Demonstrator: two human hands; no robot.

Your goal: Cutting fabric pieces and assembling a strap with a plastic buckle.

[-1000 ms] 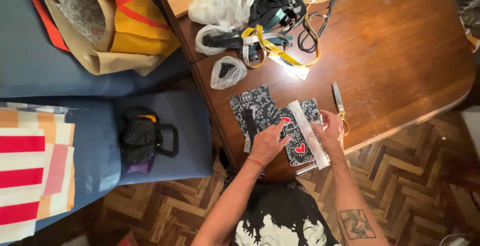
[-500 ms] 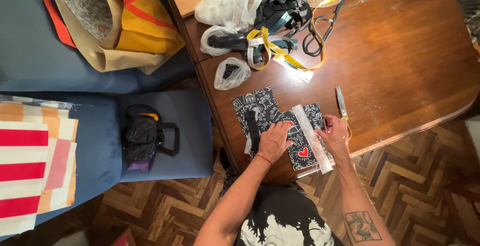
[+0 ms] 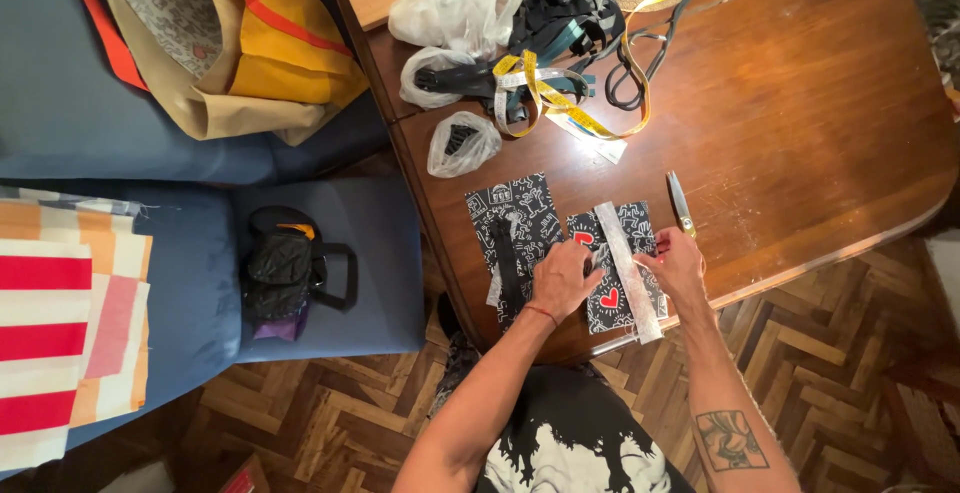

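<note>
The left hand (image 3: pixel 565 278) lies flat, pressing the black cloth piece with white doodles and red hearts (image 3: pixel 610 298) near the front edge of the brown wooden tabletop (image 3: pixel 800 103). The right hand (image 3: pixel 680 268) pinches the long white strip (image 3: pixel 628 273) lying across that cloth. Small metal scissors (image 3: pixel 681 203) lie just beside it.

On the table (image 3: pixel 800 103) I see two fabric pieces (image 3: pixel 520 218) side by side under my hands, a strip (image 3: pixel 625 263) across the right one, scissors (image 3: pixel 681 203) just right, tape measure (image 3: pixel 545 98) behind, chair (image 3: pixel 370 243) with bag (image 3: pixel 285 273) left.
</note>
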